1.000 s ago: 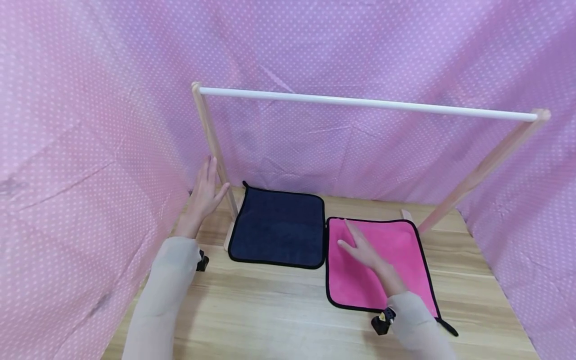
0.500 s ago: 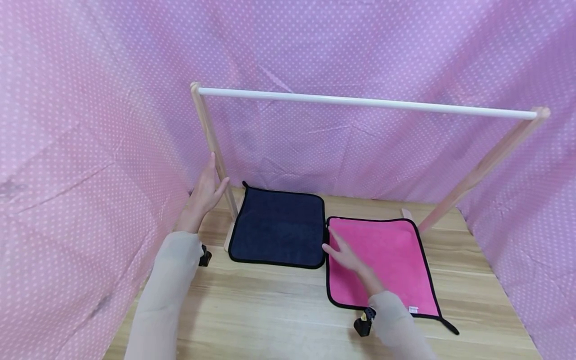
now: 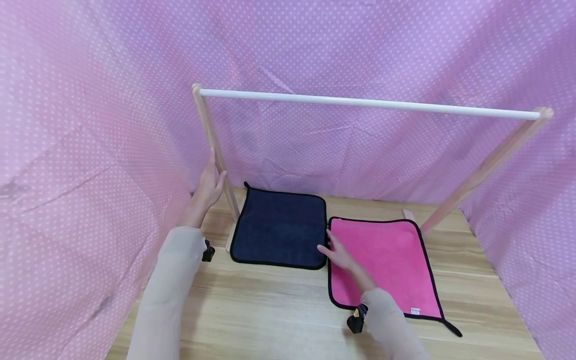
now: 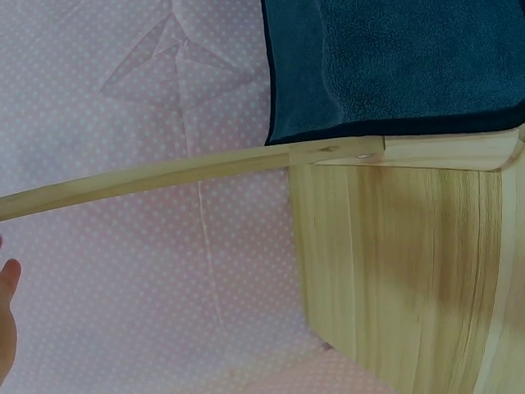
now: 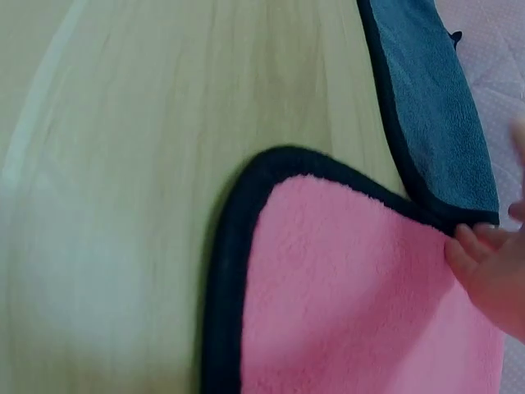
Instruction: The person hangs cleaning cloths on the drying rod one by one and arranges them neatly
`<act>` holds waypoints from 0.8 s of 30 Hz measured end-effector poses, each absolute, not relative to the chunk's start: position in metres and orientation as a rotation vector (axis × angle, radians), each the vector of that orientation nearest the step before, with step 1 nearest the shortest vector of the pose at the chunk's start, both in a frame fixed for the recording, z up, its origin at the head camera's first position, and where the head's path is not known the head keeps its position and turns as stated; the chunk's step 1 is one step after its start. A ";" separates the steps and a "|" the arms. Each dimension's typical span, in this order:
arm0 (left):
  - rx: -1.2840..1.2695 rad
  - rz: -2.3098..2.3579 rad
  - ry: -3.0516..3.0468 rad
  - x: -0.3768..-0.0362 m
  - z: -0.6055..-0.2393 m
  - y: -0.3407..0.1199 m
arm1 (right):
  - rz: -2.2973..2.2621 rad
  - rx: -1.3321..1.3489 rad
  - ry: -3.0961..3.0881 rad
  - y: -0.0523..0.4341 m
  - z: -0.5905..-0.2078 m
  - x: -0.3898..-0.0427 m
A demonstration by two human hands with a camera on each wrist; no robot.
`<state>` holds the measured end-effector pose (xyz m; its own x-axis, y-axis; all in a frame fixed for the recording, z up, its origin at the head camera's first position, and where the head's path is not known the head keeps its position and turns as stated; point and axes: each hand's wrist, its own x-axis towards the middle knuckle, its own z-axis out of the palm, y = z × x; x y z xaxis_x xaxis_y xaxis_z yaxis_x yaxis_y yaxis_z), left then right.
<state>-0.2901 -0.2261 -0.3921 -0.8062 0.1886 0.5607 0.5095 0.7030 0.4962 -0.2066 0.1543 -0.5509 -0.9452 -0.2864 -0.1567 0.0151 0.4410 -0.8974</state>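
Note:
A drying rack has a white rod [image 3: 369,102] between two wooden posts. My left hand [image 3: 208,186] is at its left post [image 3: 208,122], fingers extended along it and thumb apart. In the left wrist view, only part of that hand shows beside the post [image 4: 164,176]. Below lie a dark blue towel [image 3: 281,227] and a pink towel [image 3: 387,260], both edged in black and laid flat side by side. Over the pink towel's left edge is my right hand [image 3: 338,254], its fingers fairly straight and thumb spread over the dark towel's corner. In the right wrist view, its fingertips [image 5: 472,246] are right where the borders meet.
The towels lie on a wooden tabletop [image 3: 270,310] with polka-dot pink cloth [image 3: 315,45] hanging at the back and sides. The rack's right post [image 3: 486,170] rises behind the pink towel. A black loop [image 3: 452,328] sticks out from the pink towel's near corner.
My right hand has moved left across the pink towel to the edge by the dark towel, uncovering a white label. My left hand has shifted slightly up along the post.

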 end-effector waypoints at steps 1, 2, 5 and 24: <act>-0.537 -0.925 -2.432 -0.290 -0.392 -0.226 | -1.525 -0.211 2.401 0.154 -0.552 -0.208; -0.540 -0.946 -2.429 -0.291 -0.392 -0.225 | -1.542 -0.190 2.392 0.154 -0.553 -0.209; -0.551 -0.983 -2.443 -0.291 -0.391 -0.225 | -1.596 -0.134 2.363 0.154 -0.554 -0.213; -0.525 -0.943 -2.394 -0.291 -0.398 -0.225 | -1.755 0.064 2.182 0.144 -0.558 -0.224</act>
<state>-0.2910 -0.2250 -0.3983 -0.7952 0.1639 0.5837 0.5180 0.6841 0.5136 -0.2243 0.1442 -0.5582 -0.9416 -0.1744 -0.2880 0.2440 0.2360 -0.9406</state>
